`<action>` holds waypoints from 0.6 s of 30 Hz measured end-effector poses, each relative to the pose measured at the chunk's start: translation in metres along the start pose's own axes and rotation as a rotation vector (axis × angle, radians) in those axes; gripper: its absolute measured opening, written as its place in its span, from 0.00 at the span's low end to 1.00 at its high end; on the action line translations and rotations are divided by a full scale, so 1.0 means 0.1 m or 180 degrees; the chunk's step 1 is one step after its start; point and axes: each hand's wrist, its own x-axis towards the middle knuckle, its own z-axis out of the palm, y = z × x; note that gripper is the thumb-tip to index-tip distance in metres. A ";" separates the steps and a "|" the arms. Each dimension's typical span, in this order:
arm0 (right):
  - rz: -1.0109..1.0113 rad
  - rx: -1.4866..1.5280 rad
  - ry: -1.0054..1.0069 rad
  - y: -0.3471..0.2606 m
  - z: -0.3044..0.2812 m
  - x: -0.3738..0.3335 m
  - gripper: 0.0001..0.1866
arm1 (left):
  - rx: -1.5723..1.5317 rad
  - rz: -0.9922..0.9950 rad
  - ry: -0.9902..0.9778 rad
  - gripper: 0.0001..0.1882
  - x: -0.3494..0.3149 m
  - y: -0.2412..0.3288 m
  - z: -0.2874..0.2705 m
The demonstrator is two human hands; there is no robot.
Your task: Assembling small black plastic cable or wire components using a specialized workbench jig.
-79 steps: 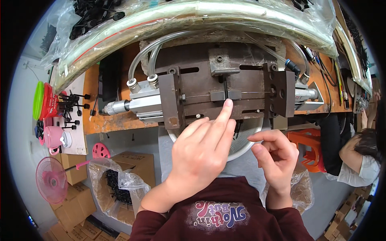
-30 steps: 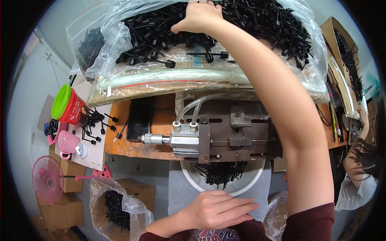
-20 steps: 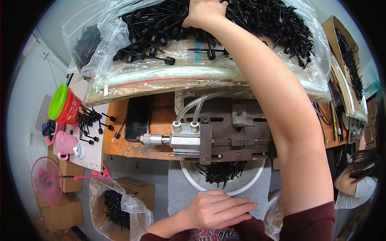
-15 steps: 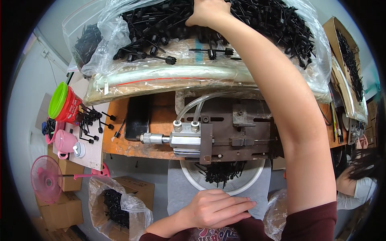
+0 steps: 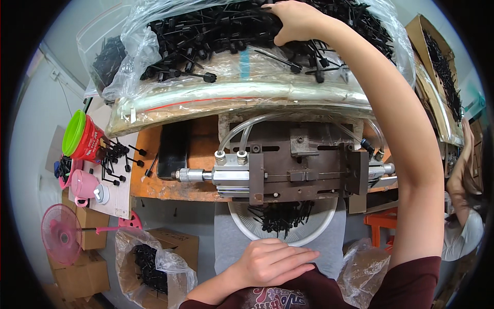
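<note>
My right hand (image 5: 298, 21) reaches far into a large heap of black plastic parts with thin stems and knobbed heads (image 5: 206, 33). Its thumb and fingers are spread against the near side of the heap, with no part plainly gripped. The parts lie in a clear plastic bag (image 5: 144, 49) that lines a cardboard box (image 5: 170, 116). Palm down in front of my body, my left hand (image 5: 275, 261) rests with fingers stretched out and holding nothing. Between my hands stands a metal fixture (image 5: 278, 131) with air cylinders (image 5: 230, 177) and clear hoses.
Below the fixture, a white basket (image 5: 242, 230) holds more black parts. A red tub (image 5: 90, 140), pink cup (image 5: 83, 186) and loose parts sit at left. On the floor are a pink fan (image 5: 62, 234) and a bag-lined box (image 5: 123, 257). Another person (image 5: 463, 232) is at right.
My right hand has shifted right and slightly nearer over the heap, and some parts at its near edge have moved. The fixture's right end now shows. My left hand stays put.
</note>
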 end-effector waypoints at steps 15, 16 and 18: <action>-0.0874 0.0392 -0.0648 0.07 -0.45 -0.55 0.36 | -0.0072 0.0135 -0.0101 0.12 0.02 0.00 0.11; -0.1006 0.0444 -0.0322 0.07 -0.44 -0.67 0.35 | -0.0086 0.0152 -0.0116 0.12 0.03 0.01 0.11; -0.1138 0.0573 0.0146 0.14 -0.41 -0.84 0.33 | -0.0075 0.0142 -0.0186 0.12 0.05 0.03 0.11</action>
